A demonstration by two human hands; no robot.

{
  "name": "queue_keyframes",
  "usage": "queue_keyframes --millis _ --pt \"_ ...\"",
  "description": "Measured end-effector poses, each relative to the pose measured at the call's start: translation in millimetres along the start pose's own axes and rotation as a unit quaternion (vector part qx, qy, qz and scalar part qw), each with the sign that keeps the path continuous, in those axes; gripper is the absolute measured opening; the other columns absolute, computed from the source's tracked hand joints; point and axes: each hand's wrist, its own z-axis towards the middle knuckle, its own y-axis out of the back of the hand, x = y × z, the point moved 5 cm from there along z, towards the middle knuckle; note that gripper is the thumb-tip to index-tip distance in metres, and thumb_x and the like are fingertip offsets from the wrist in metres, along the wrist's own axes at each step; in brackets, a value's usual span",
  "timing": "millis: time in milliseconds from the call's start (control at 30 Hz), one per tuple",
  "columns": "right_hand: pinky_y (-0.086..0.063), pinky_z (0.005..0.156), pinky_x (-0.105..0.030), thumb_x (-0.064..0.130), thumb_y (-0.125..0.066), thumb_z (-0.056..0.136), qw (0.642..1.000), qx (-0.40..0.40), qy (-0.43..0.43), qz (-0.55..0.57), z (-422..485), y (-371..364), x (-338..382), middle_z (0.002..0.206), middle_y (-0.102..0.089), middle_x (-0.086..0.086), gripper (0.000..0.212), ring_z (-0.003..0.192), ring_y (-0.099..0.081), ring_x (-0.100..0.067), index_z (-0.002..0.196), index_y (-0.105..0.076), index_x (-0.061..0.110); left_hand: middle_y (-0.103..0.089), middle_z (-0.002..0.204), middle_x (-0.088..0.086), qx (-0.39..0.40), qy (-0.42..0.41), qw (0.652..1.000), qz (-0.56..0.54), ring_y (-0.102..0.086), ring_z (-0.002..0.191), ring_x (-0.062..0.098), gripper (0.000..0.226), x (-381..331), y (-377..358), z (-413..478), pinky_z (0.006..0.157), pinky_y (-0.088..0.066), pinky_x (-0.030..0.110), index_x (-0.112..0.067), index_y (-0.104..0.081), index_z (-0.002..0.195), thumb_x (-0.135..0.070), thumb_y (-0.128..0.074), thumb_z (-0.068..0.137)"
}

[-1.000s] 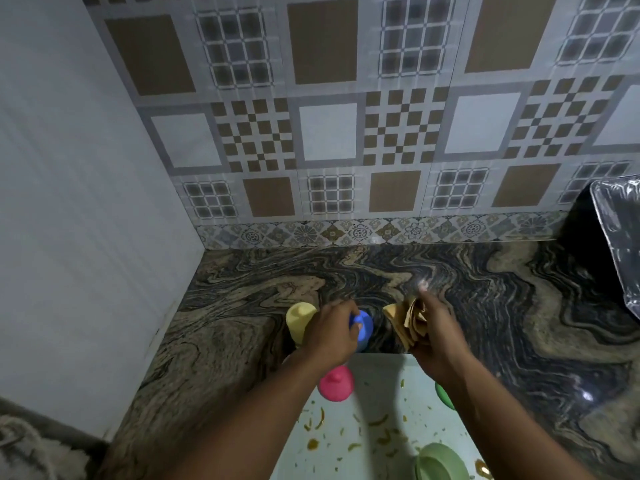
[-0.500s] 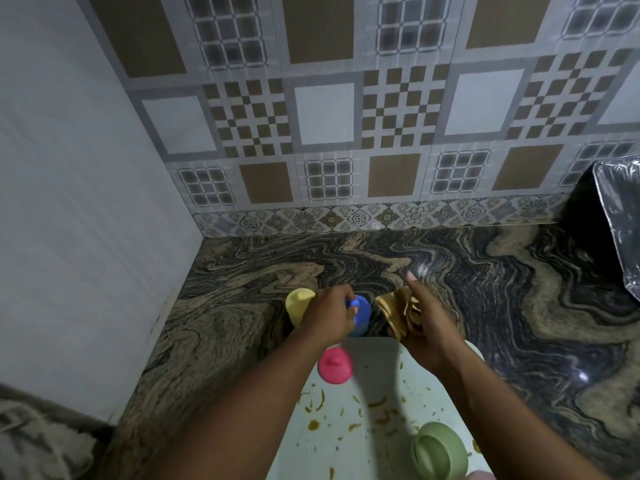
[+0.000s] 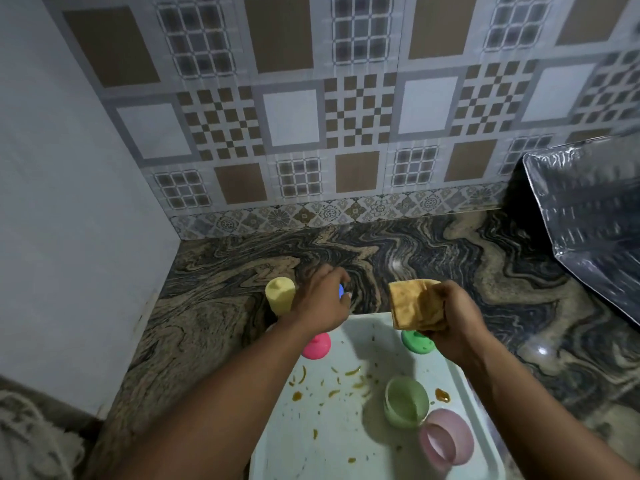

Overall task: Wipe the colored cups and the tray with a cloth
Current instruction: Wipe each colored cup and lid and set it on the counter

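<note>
My left hand (image 3: 322,299) grips a blue cup (image 3: 341,291) that is almost hidden under its fingers, on the counter just beyond the tray. My right hand (image 3: 453,313) holds a folded tan cloth (image 3: 412,303) above the tray's far edge. A yellow cup (image 3: 280,294) stands upside down on the counter to the left. On the pale tray (image 3: 346,427), which is smeared with orange food bits, a pink cup (image 3: 317,345) and a bright green cup (image 3: 415,341) sit upside down. A light green cup (image 3: 405,401) and a light pink cup (image 3: 446,439) lie on their sides near the front right.
The marbled dark counter (image 3: 450,258) runs to a tiled back wall and a plain wall (image 3: 69,202) on the left. A crinkled foil sheet (image 3: 588,220) stands at the far right. A pale bundle of fabric (image 3: 27,441) lies at the lower left.
My right hand has drawn back toward the tray with the cloth, now apart from the blue cup. My left hand still holds the blue cup. The view has tilted down, showing more of the tray.
</note>
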Motion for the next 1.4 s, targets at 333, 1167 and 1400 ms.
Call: queue_keyframes --millis 333,1167,1400 --pt "-0.050 0.065 -0.035 0.025 -0.045 0.093 0.998 0.060 -0.014 0.002 -24 36 -11 0.085 -0.063 -0.014 0.023 0.074 -0.060 -0.028 0.095 -0.064 0.012 -0.070 0.107 -0.014 0.231 -0.117 0.965 0.029 -0.059 0.107 0.014 0.030 -83 -43 -94 0.087 -0.054 0.034 -0.034 -0.073 0.106 -0.033 -0.065 0.078" --pt "-0.052 0.079 -0.033 0.057 -0.027 0.104 0.943 0.214 0.203 -0.156 -102 -4 2 0.106 -0.075 0.001 0.052 0.091 -0.068 -0.010 0.110 -0.070 0.028 -0.069 0.121 -0.004 0.013 0.010 0.946 -0.325 -0.046 0.137 0.005 0.016 -99 26 -82 0.107 -0.041 0.018 -0.011 -0.077 0.106 -0.009 -0.064 0.097" --pt "-0.049 0.070 -0.041 0.040 -0.044 0.097 0.949 0.267 -0.159 0.059 -96 -36 -7 0.104 -0.070 -0.027 0.050 0.079 -0.066 -0.040 0.114 -0.068 0.001 -0.070 0.106 -0.002 0.076 0.012 0.912 -0.402 -0.062 0.097 0.007 0.017 -80 53 -58 0.078 -0.051 0.018 -0.010 -0.072 0.111 -0.011 -0.060 0.099"
